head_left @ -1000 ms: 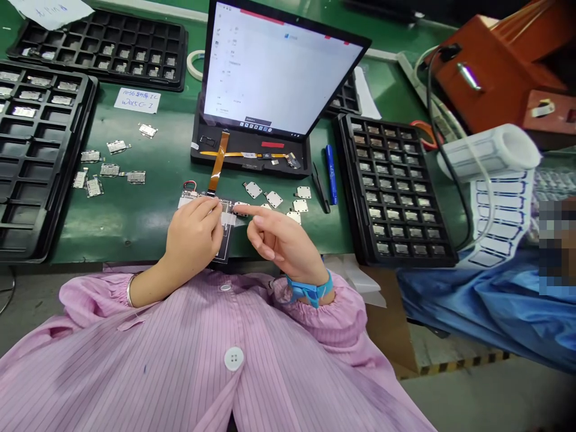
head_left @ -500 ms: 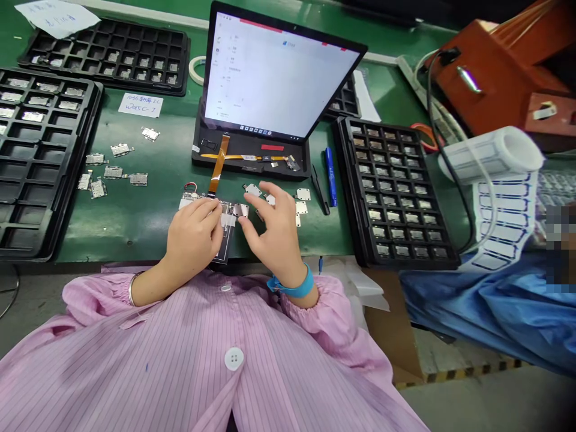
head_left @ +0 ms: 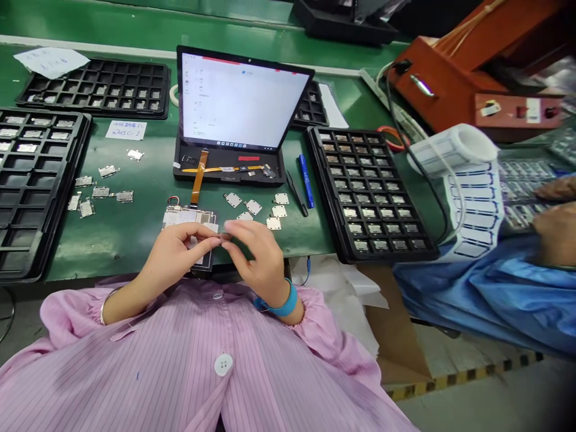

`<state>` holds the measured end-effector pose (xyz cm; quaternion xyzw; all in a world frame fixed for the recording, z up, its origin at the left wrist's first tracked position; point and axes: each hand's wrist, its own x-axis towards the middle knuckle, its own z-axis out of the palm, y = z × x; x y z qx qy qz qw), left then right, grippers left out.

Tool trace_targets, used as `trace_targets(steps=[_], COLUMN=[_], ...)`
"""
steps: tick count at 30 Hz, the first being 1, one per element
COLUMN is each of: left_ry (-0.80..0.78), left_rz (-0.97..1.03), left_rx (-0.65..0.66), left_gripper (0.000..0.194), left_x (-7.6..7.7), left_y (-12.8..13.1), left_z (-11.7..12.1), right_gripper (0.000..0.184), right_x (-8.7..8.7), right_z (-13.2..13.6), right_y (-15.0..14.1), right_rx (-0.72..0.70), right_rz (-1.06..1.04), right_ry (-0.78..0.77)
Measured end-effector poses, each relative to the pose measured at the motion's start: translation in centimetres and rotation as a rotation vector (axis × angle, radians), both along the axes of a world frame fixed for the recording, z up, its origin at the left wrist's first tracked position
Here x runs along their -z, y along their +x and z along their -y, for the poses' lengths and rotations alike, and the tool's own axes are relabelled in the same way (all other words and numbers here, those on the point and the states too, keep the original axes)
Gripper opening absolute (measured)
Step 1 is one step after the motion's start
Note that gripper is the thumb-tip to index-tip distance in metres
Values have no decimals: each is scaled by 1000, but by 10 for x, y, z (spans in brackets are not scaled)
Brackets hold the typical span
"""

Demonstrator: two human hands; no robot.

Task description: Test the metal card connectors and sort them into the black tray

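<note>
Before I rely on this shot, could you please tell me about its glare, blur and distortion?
Head view: the screen glows bright, its text unreadable; a soft sheen on the green table; the small part between the fingers is indistinct; wide-angle stretching toward the edges, the co-worker's hand soft.

The circuit board (head_left: 182, 216) lies before the laptop (head_left: 240, 102), between two trays (head_left: 40, 174)

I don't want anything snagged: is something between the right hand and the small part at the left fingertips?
Nothing visible does: the right hand has its fingertips at the small part pinched by the left hand. The orange ribbon cable lies beyond both.
</note>
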<state>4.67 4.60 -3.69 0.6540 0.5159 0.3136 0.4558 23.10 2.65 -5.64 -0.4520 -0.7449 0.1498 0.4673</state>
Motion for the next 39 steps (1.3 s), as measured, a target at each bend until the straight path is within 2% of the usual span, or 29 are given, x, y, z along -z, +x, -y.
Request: trace_targets(steps=[3, 4, 10, 12, 15, 20, 24, 26, 28, 31, 34, 37, 39], left_ry=[-43, -49, -37, -18, 35, 216, 299, 350, 388, 409, 308, 149, 90], left_rz=[16, 12, -59, -83, -111, -244, -531, -663, -707, -680, -769, -875, -884], left_rx=[12, 19, 13, 17, 7, -206, -65, -34, -44, -151, -255, -240, -225], left_gripper=[17, 17, 13, 12, 11, 13, 15, 18, 29, 38, 28, 25, 21], left_x=[-2, -2, -5, -7, -14, -30, -22, -17, -18, -28, -38, -36, -30], left_y=[4, 6, 17, 20, 21, 11, 22, 29, 28, -2, -56, -107, -126], left_z=[0, 0, 2, 3, 0, -31, -63, -70, -69, -65, -66, -74, -79], right_gripper=[4, 6, 13, 14, 12, 11, 17, 19, 18, 14, 12, 12, 11], right_x=[4, 5, 8, 7, 6, 6, 2, 2, 3, 6, 6, 4, 2], right_z=[1, 1, 4, 6, 4, -4, -5, -4, -1, 1, 0, 0, 1], right_y=[0, 1, 6, 9, 19, 42, 40, 33, 29, 29, 31, 28, 22], right_rx=[-17, -21, -103, -93, -35, 197, 215, 202, 194, 226, 278, 244, 203], right_rz=[-315, -378, -598, -590, -490, -512, -494, -486, -510, -569, -593, -587, -566], right_ry=[-393, -485, -763, -775, -701, -517, -430, -423, -436, -432, -405, -402, -412])
